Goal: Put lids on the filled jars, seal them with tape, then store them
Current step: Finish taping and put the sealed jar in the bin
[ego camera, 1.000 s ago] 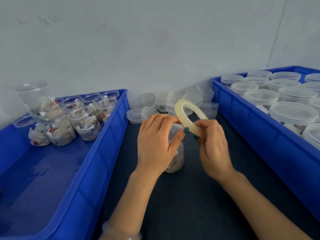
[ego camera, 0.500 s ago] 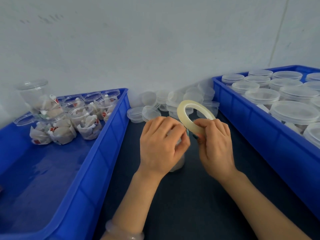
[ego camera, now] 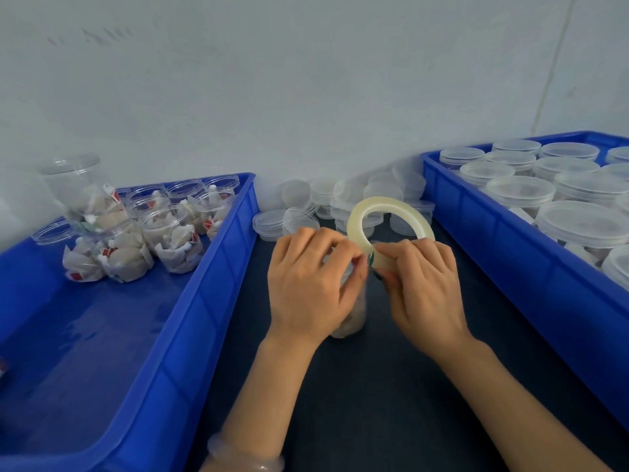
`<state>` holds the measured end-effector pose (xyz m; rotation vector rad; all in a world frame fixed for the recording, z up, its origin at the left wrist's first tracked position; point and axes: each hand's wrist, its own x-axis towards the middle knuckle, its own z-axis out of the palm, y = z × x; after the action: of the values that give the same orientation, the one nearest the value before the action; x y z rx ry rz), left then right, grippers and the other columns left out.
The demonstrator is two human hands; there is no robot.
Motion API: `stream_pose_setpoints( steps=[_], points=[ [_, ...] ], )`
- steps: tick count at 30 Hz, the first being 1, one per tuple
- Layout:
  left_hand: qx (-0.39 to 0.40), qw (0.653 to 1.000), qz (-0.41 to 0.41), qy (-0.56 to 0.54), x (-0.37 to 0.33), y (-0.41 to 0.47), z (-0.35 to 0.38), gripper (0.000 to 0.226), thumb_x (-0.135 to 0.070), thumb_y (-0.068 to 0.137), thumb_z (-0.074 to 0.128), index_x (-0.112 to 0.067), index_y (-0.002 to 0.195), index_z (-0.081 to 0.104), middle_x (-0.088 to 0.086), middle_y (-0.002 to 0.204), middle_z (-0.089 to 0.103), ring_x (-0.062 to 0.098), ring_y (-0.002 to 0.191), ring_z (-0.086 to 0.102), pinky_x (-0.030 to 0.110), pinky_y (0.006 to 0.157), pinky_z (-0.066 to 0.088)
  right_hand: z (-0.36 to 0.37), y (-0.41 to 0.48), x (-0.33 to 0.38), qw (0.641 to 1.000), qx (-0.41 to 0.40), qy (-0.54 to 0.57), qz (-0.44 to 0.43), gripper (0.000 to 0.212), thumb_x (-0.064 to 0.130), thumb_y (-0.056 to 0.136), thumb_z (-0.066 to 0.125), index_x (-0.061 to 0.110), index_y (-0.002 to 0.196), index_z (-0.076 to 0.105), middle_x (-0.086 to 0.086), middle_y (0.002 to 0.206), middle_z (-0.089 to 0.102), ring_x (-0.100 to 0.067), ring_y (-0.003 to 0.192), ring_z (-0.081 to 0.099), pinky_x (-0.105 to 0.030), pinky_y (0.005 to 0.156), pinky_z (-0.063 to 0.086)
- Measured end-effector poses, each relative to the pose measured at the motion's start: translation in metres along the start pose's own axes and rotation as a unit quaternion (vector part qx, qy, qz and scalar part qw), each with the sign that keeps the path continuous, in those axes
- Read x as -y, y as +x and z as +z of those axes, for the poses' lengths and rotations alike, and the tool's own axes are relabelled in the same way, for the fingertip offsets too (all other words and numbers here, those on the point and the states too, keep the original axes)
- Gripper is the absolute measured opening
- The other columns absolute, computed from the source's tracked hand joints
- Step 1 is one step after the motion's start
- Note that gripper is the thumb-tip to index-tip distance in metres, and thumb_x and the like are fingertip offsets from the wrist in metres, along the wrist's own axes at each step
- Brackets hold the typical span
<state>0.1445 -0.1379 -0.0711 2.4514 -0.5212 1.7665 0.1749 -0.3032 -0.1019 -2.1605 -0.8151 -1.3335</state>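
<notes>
A filled clear jar (ego camera: 352,318) stands upright on the dark tabletop (ego camera: 374,396), long axis vertical, mostly hidden under the left hand (ego camera: 313,284), whose curled fingers grip its top. Just above it, the right hand (ego camera: 422,281) pinches the lower rim of a tape roll (ego camera: 383,203) between thumb and fingers. The ring stands on edge and leans away, its hole facing the viewer. Whether the left fingertips hold a tape end is unclear. The work strip is hemmed in by the left blue crate (ego camera: 218,267) holding open filled jars (ego camera: 177,240) and the right blue crate (ego camera: 493,253) holding lidded jars (ego camera: 520,192). Loose lids (ego camera: 343,206) are piled at the far end against the wall, and only the forearms cross the near stretch.
</notes>
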Motion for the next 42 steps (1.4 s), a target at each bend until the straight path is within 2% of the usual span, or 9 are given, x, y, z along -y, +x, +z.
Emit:
stream_pose_setpoints(
  steps=[3, 6, 10, 15, 20, 28, 33, 38, 42],
  points=[
    [-0.019, 0.998, 0.033, 0.055, 0.002, 0.001, -0.001, 0.027, -0.033, 0.097, 0.067, -0.016, 0.076, 0.068, -0.001, 0.082, 0.066, 0.02, 0.077, 0.058, 0.034, 0.07, 0.043, -0.002, -0.002, -0.007, 0.997, -0.03, -0.076, -0.01, 0.022, 0.03, 0.1, 0.057, 0.012, 0.101, 0.071, 0.003, 0.089, 0.069, -0.018, 0.087, 0.061, -0.035, 0.089, 0.032],
    [-0.029, 0.993, 0.052, 0.103, 0.004, 0.002, -0.006, 0.034, -0.039, 0.097, 0.067, -0.016, 0.073, 0.064, -0.001, 0.077, 0.063, 0.02, 0.073, 0.057, 0.034, 0.068, 0.04, -0.005, -0.003, -0.02, 0.99, -0.041, -0.134, -0.032, 0.039, 0.046, 0.103, 0.052, 0.018, 0.085, 0.07, 0.007, 0.079, 0.067, -0.017, 0.081, 0.065, -0.04, 0.085, 0.028],
    [-0.017, 0.991, 0.064, 0.114, 0.003, -0.003, -0.021, 0.036, -0.04, 0.099, 0.064, -0.015, 0.073, 0.064, 0.0, 0.079, 0.065, 0.02, 0.076, 0.057, 0.034, 0.069, 0.04, -0.01, -0.006, -0.035, 0.987, -0.053, -0.149, -0.038, 0.049, 0.053, 0.102, 0.045, 0.015, 0.077, 0.065, 0.003, 0.075, 0.062, -0.021, 0.078, 0.062, -0.041, 0.082, 0.026],
    [0.009, 0.995, 0.029, 0.098, 0.015, -0.021, -0.052, 0.038, -0.039, 0.101, 0.06, -0.015, 0.071, 0.064, -0.001, 0.078, 0.065, 0.019, 0.08, 0.052, 0.032, 0.071, 0.036, -0.018, -0.009, -0.055, 0.986, -0.07, -0.149, 0.003, 0.049, 0.048, 0.101, 0.045, 0.013, 0.072, 0.063, 0.0, 0.075, 0.061, -0.025, 0.077, 0.061, -0.043, 0.082, 0.028],
    [0.073, 0.995, -0.018, 0.066, 0.019, -0.043, -0.069, 0.045, -0.044, 0.104, 0.048, -0.016, 0.073, 0.063, -0.004, 0.077, 0.063, 0.018, 0.082, 0.051, 0.03, 0.072, 0.034, -0.01, -0.01, -0.052, 0.988, -0.058, -0.146, 0.009, 0.055, 0.057, 0.101, 0.045, 0.014, 0.07, 0.059, 0.0, 0.075, 0.06, -0.023, 0.077, 0.057, -0.042, 0.081, 0.026],
    [0.093, 0.992, -0.065, 0.052, 0.027, -0.043, -0.06, 0.035, -0.043, 0.097, 0.056, -0.017, 0.074, 0.061, -0.006, 0.076, 0.06, 0.014, 0.079, 0.047, 0.024, 0.069, 0.026, -0.004, -0.011, -0.047, 0.988, -0.052, -0.14, 0.037, 0.056, 0.06, 0.101, 0.045, 0.015, 0.07, 0.059, 0.002, 0.076, 0.06, -0.023, 0.08, 0.057, -0.042, 0.08, 0.025],
    [0.096, 0.991, -0.083, 0.04, 0.033, -0.046, -0.056, 0.032, -0.042, 0.096, 0.058, -0.018, 0.075, 0.059, -0.008, 0.076, 0.058, 0.014, 0.076, 0.047, 0.027, 0.065, 0.031, -0.002, -0.009, -0.043, 0.987, -0.047, -0.147, 0.042, 0.054, 0.06, 0.1, 0.046, 0.016, 0.072, 0.06, 0.002, 0.078, 0.061, -0.024, 0.082, 0.058, -0.042, 0.08, 0.024],
    [0.115, 0.986, -0.116, 0.029, 0.033, -0.045, -0.05, 0.033, -0.043, 0.095, 0.056, -0.018, 0.075, 0.061, -0.008, 0.077, 0.059, 0.013, 0.074, 0.048, 0.028, 0.062, 0.034, 0.0, -0.007, -0.041, 0.987, -0.035, -0.15, 0.05, 0.057, 0.061, 0.101, 0.04, 0.016, 0.074, 0.061, 0.001, 0.081, 0.063, -0.025, 0.085, 0.059, -0.042, 0.081, 0.025],
    [0.172, 0.971, -0.168, -0.002, 0.033, -0.042, -0.053, 0.032, -0.056, 0.092, 0.052, -0.027, 0.088, 0.066, -0.016, 0.088, 0.062, 0.009, 0.082, 0.054, 0.025, 0.063, 0.035, 0.001, -0.006, -0.039, 0.987, -0.03, -0.145, 0.056, 0.058, 0.061, 0.101, 0.038, 0.015, 0.076, 0.062, 0.0, 0.082, 0.063, -0.026, 0.086, 0.058, -0.042, 0.081, 0.024]
  ],
)
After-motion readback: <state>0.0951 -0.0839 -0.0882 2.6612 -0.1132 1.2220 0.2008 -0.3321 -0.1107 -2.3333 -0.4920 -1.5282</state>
